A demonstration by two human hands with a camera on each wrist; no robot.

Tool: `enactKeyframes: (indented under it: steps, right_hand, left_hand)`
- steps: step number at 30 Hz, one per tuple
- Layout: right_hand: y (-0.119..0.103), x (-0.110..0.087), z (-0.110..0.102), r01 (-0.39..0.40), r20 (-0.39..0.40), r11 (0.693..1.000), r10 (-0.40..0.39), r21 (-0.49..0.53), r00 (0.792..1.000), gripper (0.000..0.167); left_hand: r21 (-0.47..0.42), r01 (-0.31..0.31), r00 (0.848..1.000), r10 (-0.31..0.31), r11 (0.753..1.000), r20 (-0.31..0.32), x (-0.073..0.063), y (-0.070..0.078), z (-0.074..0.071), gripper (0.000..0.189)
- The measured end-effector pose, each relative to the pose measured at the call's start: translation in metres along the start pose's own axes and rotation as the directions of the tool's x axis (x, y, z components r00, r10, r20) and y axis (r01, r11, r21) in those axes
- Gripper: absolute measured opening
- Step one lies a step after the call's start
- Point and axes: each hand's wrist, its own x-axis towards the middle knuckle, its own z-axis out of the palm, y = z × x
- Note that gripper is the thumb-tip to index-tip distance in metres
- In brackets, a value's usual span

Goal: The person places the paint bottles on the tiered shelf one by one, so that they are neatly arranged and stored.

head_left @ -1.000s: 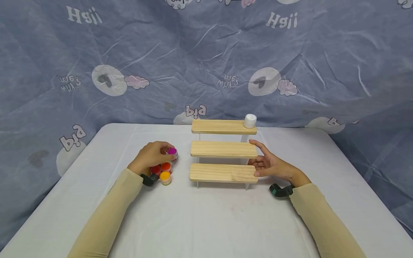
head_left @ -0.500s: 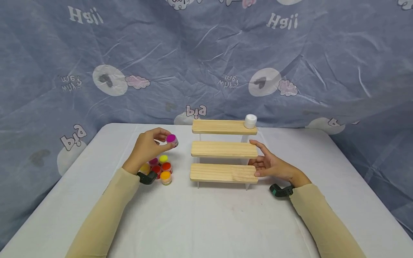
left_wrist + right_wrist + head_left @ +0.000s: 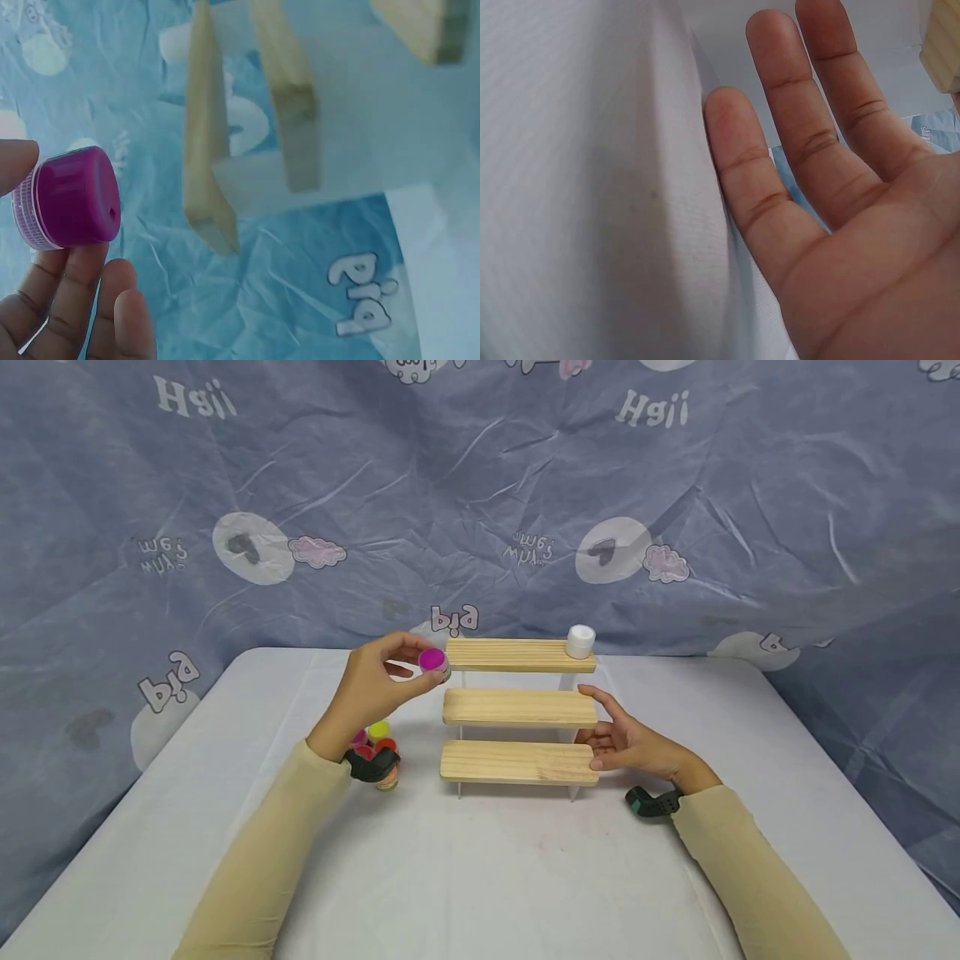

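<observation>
In the head view my left hand (image 3: 382, 681) pinches a small magenta jar (image 3: 433, 662) between thumb and fingers, raised beside the left end of the top shelf (image 3: 510, 655). The left wrist view shows the jar (image 3: 71, 196) with a clear ridged rim under the thumb and fingers beneath it. My right hand (image 3: 637, 747) is at the right side of the three-tier wooden stand; its thumb touches the bottom shelf (image 3: 517, 762) and its index fingertip is at the end of the middle shelf (image 3: 517, 707). Straight fingers (image 3: 787, 90) show in the right wrist view. A white jar (image 3: 580, 642) stands at the top shelf's right end.
Several small coloured jars cluster on the white table (image 3: 480, 877), partly behind the left wrist, among them a yellow jar (image 3: 378, 729) and a red jar (image 3: 386, 745). A patterned blue-grey cloth (image 3: 450, 510) hangs behind the table.
My left hand has lifted the magenta jar from the cluster and carried it up and right to the top shelf's left end. The right hand has stayed by the stand.
</observation>
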Motion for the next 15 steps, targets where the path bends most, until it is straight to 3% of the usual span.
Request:
enactKeyframes:
  steps: [7, 15]
  right_hand:
    - [0.001, -0.001, -0.001, 0.003, 0.005, 1.0, -0.003, -0.001, 1.0, 0.11]
    - [0.001, -0.001, -0.001, -0.001, -0.002, 1.0, 0.0, -0.013, 1.0, 0.109]
  left_hand:
    - [-0.122, -0.054, 0.998, 0.058, 0.991, 0.029, 0.018, 0.018, 0.021, 0.031]
    - [-0.279, 0.01, 0.997, 0.012, 0.96, 0.079, 0.038, 0.032, 0.046, 0.036]
